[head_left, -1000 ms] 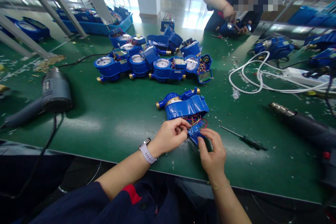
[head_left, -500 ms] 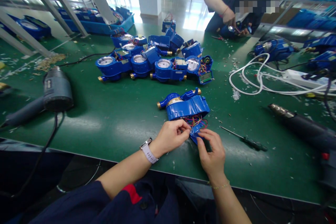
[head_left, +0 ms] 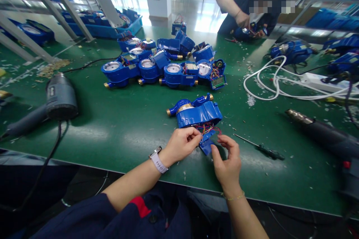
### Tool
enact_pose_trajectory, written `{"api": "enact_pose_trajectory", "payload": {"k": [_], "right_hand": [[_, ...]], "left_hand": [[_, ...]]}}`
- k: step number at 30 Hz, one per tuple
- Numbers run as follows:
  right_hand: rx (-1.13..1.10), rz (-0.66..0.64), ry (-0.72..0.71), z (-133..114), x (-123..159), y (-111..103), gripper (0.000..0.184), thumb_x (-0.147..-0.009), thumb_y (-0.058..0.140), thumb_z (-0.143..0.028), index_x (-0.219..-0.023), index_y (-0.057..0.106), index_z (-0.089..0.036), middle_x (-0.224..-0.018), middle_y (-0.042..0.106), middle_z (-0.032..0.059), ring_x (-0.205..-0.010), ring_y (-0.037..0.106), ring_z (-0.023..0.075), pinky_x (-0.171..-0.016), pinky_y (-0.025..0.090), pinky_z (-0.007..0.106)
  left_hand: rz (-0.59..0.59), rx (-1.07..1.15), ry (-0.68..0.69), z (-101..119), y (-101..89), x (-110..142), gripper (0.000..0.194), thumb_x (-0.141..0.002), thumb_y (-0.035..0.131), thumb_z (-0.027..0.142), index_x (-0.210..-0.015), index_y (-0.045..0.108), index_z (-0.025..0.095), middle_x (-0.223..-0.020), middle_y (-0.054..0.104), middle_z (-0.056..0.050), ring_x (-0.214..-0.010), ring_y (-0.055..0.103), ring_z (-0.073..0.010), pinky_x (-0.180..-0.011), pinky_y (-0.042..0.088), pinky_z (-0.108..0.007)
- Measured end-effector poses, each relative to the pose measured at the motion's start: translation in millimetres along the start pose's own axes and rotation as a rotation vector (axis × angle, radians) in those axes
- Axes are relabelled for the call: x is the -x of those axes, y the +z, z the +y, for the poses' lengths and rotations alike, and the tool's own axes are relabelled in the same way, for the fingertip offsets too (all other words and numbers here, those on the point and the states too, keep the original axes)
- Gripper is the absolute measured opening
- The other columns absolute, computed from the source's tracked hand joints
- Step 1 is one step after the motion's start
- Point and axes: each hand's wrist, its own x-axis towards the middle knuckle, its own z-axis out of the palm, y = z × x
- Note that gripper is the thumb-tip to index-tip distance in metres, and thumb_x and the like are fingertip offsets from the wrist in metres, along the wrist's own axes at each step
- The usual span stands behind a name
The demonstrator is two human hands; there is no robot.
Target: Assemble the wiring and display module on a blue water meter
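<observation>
Wiring step at the small blue cover (head_left: 206, 147), I'd judge: my left hand (head_left: 181, 143) pinched at its edge, can't tell on what, right hand (head_left: 228, 160) parted alongside, blue meter (head_left: 198, 115) just beyond; next move needs slack in the wires (head_left: 206, 126).

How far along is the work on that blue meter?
Coloured wires already seem to run between the meter's housing and the blue cover. In hand: the left hand pinches at its edge, the right hand open beside it. Probably left: closing up, as the cover lies off the housing.
</observation>
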Motion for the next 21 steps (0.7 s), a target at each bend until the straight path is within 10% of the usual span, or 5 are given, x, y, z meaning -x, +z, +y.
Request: {"api": "enact_pose_trajectory", "payload": {"k": [13,21], "right_hand": [[-0.115,-0.117,0.127,7,4,5,0.066,-0.088,0.064,-0.032,-0.146,0.034,-0.02,-0.138,0.051,0.0166,-0.126,0.05,0.0296,-0.103,0.043,0.053],[-0.126,-0.075,0.165,13,5,2,0.055,-0.086,0.067,-0.032,-0.135,0.045,-0.02,-0.114,0.061,0.0128,-0.105,0.06,0.0262,-0.094,0.049,0.049]], "left_hand": [[-0.02,0.071,0.017,-5,0.4,-1,0.019,-0.082,0.051,0.015,-0.089,0.068,0.013,-0.072,0.071,-0.003,-0.062,0.063,-0.0122,-0.061,0.05,-0.022],[0.013,-0.009,0.053,-4,-3.8,0,0.02,-0.083,0.052,0.015,-0.094,0.068,0.012,-0.065,0.064,0.0,-0.051,0.053,-0.0087,-0.05,0.042,-0.019]]}}
